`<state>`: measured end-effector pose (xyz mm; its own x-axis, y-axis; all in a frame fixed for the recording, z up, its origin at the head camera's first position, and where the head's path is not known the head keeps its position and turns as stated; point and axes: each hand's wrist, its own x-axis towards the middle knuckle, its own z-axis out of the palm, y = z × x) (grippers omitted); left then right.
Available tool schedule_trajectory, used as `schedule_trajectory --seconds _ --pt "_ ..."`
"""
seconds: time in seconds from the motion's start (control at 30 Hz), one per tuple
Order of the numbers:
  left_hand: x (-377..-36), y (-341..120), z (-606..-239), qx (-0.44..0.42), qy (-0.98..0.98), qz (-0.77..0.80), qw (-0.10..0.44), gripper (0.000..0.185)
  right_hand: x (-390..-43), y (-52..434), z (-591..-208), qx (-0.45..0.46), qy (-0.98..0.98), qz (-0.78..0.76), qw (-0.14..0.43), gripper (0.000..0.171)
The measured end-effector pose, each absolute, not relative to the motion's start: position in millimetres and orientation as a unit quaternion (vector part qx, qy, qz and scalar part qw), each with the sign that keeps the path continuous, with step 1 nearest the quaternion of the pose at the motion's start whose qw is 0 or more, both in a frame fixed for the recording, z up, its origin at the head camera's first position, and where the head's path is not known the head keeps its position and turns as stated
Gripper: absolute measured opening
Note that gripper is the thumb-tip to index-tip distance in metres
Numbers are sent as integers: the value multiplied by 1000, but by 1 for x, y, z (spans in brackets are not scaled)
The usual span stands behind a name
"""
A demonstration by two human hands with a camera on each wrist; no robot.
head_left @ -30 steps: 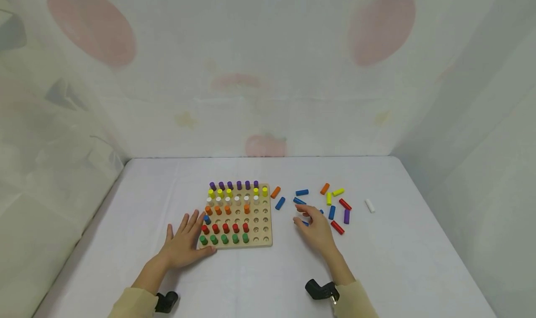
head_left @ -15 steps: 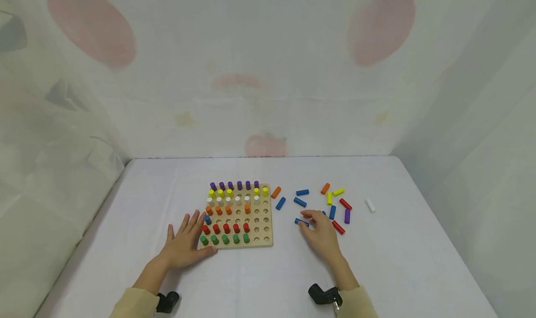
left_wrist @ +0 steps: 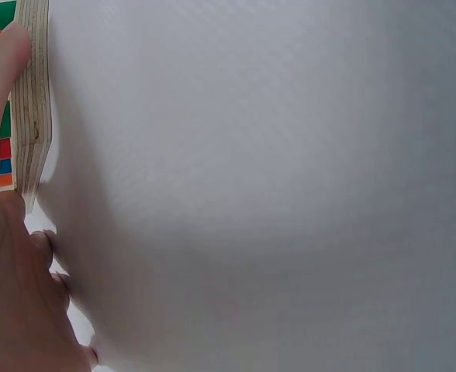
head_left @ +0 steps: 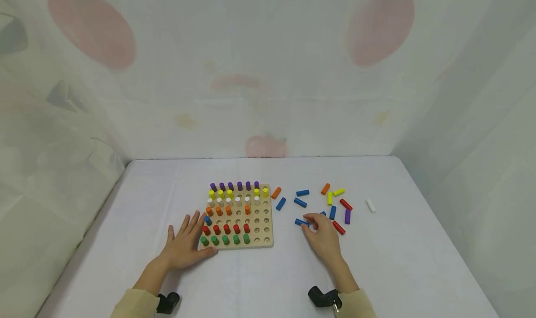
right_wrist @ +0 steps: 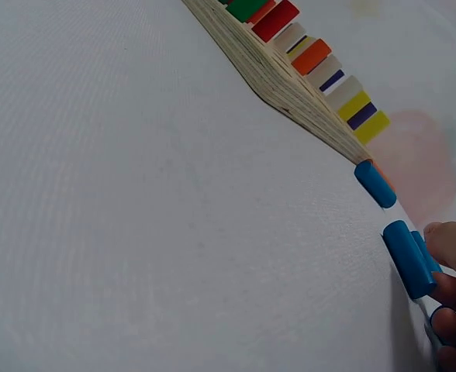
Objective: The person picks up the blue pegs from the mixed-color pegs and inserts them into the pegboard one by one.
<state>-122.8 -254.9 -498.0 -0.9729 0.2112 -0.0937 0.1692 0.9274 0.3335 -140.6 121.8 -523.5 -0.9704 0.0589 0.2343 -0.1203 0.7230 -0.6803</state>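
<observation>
A wooden pegboard [head_left: 264, 241] stands left of centre on the table, with rows of coloured pegs upright in its holes. My left hand [head_left: 182, 247] lies spread at its left side, the thumb touching the front-left corner. In the left wrist view, a finger [left_wrist: 11, 50] rests against the layered edge of the board [left_wrist: 34, 101]. My right hand [head_left: 324, 236] is low over the table, right of the board. Its thumb and curled fingers pinch the right end of a blue peg [head_left: 299, 222]. That blue peg [right_wrist: 408, 260] meets a fingertip in the right wrist view.
Several loose pegs lie beyond and right of my right hand, among them blue [head_left: 300, 202], orange [head_left: 276, 192], red [head_left: 338, 227], purple [head_left: 347, 216], yellow [head_left: 329, 198] and white [head_left: 370, 206]. A patterned curtain [head_left: 268, 122] hangs behind the table.
My right hand has shifted right and slightly towards me, and its fingers have come down at the blue peg's end. The left hand and pegboard stay practically in place.
</observation>
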Motion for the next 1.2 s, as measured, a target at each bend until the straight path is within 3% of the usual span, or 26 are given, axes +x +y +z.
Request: schedule_trajectory --seconds 1.2 --pt "-125 -259 -511 93 981 155 66 105 -145 114 -528 9 -949 294 114 14"
